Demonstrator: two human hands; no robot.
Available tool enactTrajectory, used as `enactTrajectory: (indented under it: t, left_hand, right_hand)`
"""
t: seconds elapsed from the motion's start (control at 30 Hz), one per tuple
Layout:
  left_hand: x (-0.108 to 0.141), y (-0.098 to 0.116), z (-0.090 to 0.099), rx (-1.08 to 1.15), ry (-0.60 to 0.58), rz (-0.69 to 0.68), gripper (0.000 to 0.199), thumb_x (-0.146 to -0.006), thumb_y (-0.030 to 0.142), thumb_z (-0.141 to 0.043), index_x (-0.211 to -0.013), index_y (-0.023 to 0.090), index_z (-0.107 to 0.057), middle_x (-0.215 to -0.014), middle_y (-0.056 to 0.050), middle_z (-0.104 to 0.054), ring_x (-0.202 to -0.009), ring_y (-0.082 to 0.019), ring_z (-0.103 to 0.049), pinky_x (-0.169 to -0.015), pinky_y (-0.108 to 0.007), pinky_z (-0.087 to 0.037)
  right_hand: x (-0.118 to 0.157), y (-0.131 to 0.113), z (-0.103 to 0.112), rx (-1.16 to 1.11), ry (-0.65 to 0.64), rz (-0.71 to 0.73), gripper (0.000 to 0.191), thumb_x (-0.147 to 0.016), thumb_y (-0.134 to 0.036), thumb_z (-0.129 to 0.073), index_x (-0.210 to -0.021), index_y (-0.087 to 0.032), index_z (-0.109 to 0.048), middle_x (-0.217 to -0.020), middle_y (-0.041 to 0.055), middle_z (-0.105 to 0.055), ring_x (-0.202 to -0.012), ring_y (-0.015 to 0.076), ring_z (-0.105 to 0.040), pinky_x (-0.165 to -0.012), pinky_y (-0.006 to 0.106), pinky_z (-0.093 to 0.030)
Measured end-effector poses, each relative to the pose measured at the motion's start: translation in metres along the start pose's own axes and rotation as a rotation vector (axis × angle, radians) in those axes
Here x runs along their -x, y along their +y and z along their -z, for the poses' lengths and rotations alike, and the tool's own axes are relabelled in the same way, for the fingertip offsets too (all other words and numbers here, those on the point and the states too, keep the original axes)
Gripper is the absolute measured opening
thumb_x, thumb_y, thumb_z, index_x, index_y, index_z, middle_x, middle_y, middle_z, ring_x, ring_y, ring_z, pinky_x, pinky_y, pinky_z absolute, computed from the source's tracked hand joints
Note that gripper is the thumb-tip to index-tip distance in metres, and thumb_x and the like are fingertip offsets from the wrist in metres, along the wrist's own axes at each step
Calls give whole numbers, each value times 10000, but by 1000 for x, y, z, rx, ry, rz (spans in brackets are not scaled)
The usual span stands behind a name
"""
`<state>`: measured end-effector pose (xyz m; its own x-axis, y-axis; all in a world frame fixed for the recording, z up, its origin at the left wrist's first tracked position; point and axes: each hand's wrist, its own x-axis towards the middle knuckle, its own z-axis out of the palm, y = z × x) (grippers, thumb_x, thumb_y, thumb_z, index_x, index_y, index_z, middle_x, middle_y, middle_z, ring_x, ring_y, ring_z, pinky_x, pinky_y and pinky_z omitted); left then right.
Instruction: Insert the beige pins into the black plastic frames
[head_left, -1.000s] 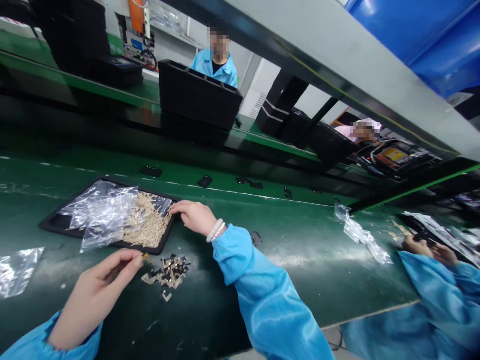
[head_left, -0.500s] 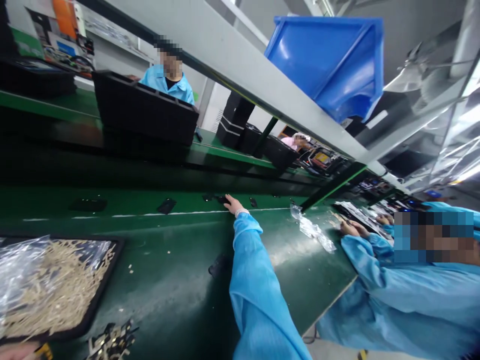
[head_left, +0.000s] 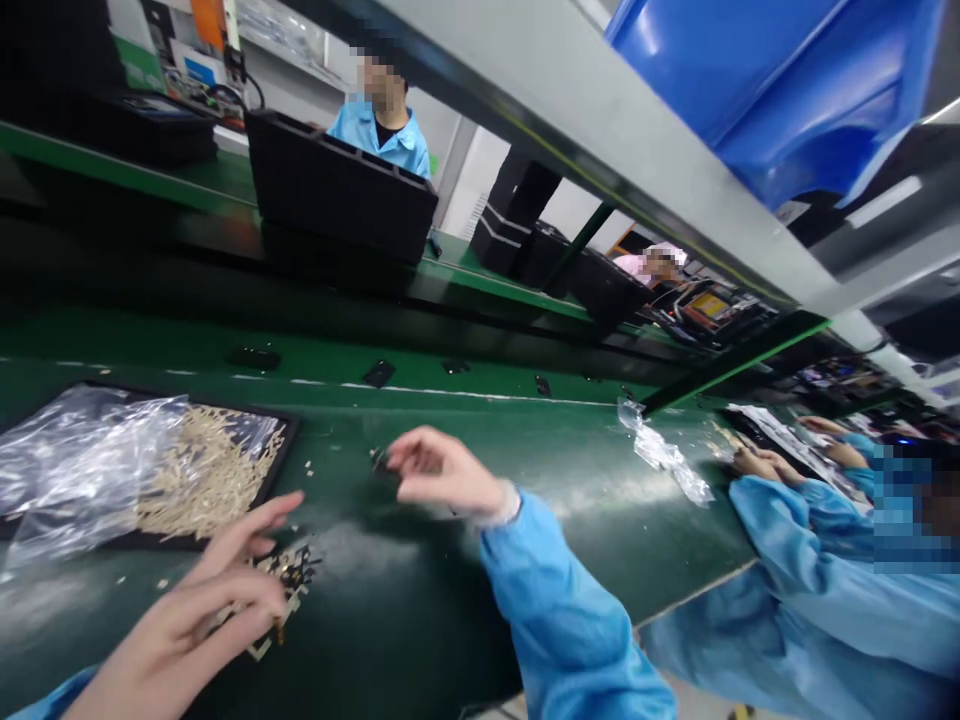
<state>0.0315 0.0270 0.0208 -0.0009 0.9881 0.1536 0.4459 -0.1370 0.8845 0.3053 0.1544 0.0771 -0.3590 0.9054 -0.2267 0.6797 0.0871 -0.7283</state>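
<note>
My right hand (head_left: pixel 446 475) hovers over the green bench, fingers curled in a pinch on a small black part (head_left: pixel 379 460). At lower left, my left hand (head_left: pixel 217 600) is over a pile of small black and beige pieces (head_left: pixel 298 568). Its upper finger is stretched out, while the lower fingertips close on what looks like a small amber strip (head_left: pixel 280 630), mostly hidden. A dark tray (head_left: pixel 289 440) holds many thin beige strips (head_left: pixel 199 480) partly under clear plastic bags (head_left: pixel 82 460).
Flat black parts (head_left: pixel 380 374) lie spaced along the dark green strip beyond a white line. Crumpled clear plastic (head_left: pixel 664 450) lies to the right, near a co-worker's sleeve (head_left: pixel 795 540). A grey beam (head_left: pixel 637 130) and a blue bin (head_left: pixel 780 90) are overhead.
My right hand has drawn back from the row of black parts towards me, bringing a small black part. My left hand has come in from the lower left corner over the pile.
</note>
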Motion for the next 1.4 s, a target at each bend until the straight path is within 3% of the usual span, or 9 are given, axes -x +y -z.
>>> enactTrajectory:
  t: [0.1, 0.23, 0.37, 0.7, 0.8, 0.9, 1.03, 1.17, 1.4]
  left_hand:
    - [-1, 13, -9, 131, -161, -35, 399, -864, 590, -591, -624, 304, -733, -1378, -55, -684, -1141, -319, -690, -881, -367, -590]
    - [4, 13, -3, 104, -125, -21, 335, -858, 554, -615, -714, 298, -776, -864, -69, -775, -857, -254, -728, -765, -303, -601]
    - [14, 9, 8, 23, 79, -61, 325, -821, 567, -644, -700, 291, -765, -766, -42, -749, -807, -244, -706, -753, -302, -581]
    - [28, 11, 9, -12, 170, -229, 141, -839, 389, -671, -750, 342, -770, -845, -19, -747, -893, -238, -676, -837, -290, -511]
    - [31, 11, 8, 125, 156, -86, 140, -784, 450, -738, -748, 322, -781, -868, -33, -748, -890, -247, -672, -823, -287, -511]
    - [34, 18, 7, 503, 199, 235, 389, -731, 496, -821, -1082, 345, -751, -841, -2, -726, -761, -200, -643, -713, -263, -514]
    - [33, 30, 8, 1127, 78, 527, 625, -666, 361, -918, -1236, 303, -666, -628, 69, -565, -572, -117, -510, -546, -205, -450]
    - [30, 32, 8, 1396, 2, 652, 434, -581, 258, -967, -924, 229, -703, -590, 88, -478, -554, -76, -457, -530, -183, -444]
    - [29, 28, 5, 1563, 24, 678, 633, -604, 87, -913, -1139, 286, -638, -595, 98, -484, -587, -96, -512, -580, -205, -505]
  right_hand:
    - [33, -15, -80, -758, -386, 94, 534, -609, -580, -893, -904, -194, -670, -825, -15, -708, -687, 125, -670, -707, 286, -571]
    - [55, -23, -124, -902, -160, -12, 550, -617, -674, -845, -794, -193, -648, -700, -38, -619, -585, 102, -561, -586, 249, -480]
    - [73, -34, -123, -651, 200, 167, 242, -804, -434, -782, -828, -197, -743, -881, 28, -657, -703, 126, -563, -628, 259, -447]
    - [80, -57, -145, -814, 144, 108, 151, -718, -319, -790, -666, -192, -726, -746, 3, -618, -654, 126, -516, -602, 265, -387]
    - [82, -64, -148, -879, 219, 85, 140, -700, -269, -759, -614, -189, -684, -708, -9, -602, -631, 114, -504, -589, 257, -372]
    - [85, -70, -152, -1069, 249, 2, 176, -671, -284, -765, -588, -186, -644, -643, -28, -574, -565, 94, -473, -549, 246, -348]
    - [91, -78, -164, -1333, 44, -176, 288, -597, -365, -840, -566, -188, -615, -498, -68, -495, -437, 65, -380, -475, 240, -296]
    - [95, -89, -177, -1346, -79, -184, 302, -603, -378, -846, -563, -193, -610, -429, -83, -471, -402, 59, -360, -477, 245, -277]
    - [93, -101, -183, -1245, 2, -149, 191, -620, -302, -750, -548, -201, -605, -454, -77, -483, -436, 61, -331, -487, 240, -242]
